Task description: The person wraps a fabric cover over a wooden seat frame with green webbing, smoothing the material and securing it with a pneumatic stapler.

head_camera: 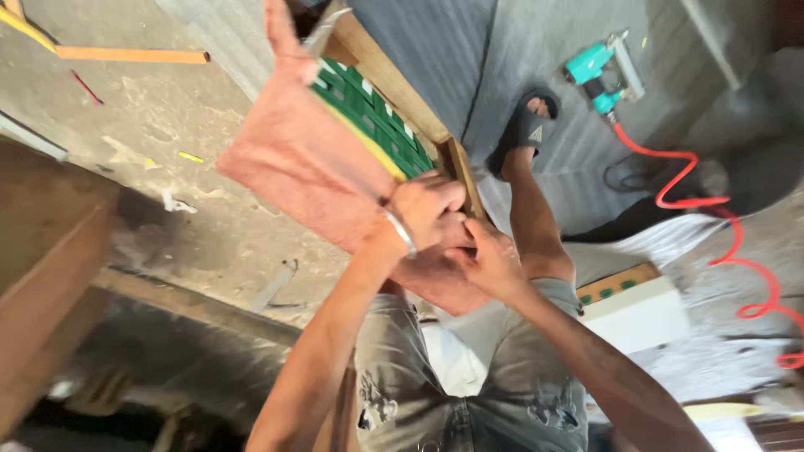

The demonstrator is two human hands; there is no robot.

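Both hands meet at the picture's centre. Left hand, a metal bangle at its wrist, is closed with curled fingers on the lower edge of the pink fabric. Right hand pinches the same edge just at 5 o'clock of it. Fabric runs toward 11 o'clock over a wooden frame with green webbing. At 2 o'clock lies a teal nail gun trailing a red coiled hose; a sandalled foot rests at 1 o'clock.
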